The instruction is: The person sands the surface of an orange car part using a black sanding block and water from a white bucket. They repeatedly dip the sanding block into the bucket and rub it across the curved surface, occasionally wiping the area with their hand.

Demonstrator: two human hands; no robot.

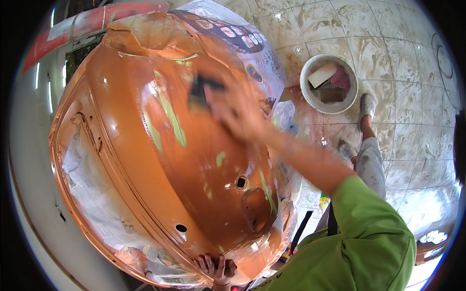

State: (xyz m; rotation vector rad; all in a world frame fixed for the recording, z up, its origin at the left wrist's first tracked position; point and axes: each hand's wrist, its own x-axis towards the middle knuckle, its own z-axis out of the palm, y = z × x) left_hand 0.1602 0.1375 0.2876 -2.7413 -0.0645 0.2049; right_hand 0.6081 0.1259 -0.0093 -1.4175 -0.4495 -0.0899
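Note:
An orange-painted curved vehicle panel point(136, 145) fills the left and middle of the view, wet-looking, with pale green patches, holes and recesses. My right hand point(233, 111), smeared by motion, grips a dark sanding block or pad point(201, 87) on the panel's upper middle. At the panel's lower edge my left hand point(216, 266) lies with fingers apart, apparently resting on the surface. Taped newspaper point(92, 184) covers the panel's lower-left opening, and crumpled orange-coated masking point(131, 34) lines its top.
A white bucket point(306, 92) with a pale block and pink cloth inside stands right on the dirty tiled floor point(410, 111), near my feet. Printed plastic sheeting point(257, 58) edges the panel. A red painted part point(48, 36) lies top left beside a pale wall point(24, 203).

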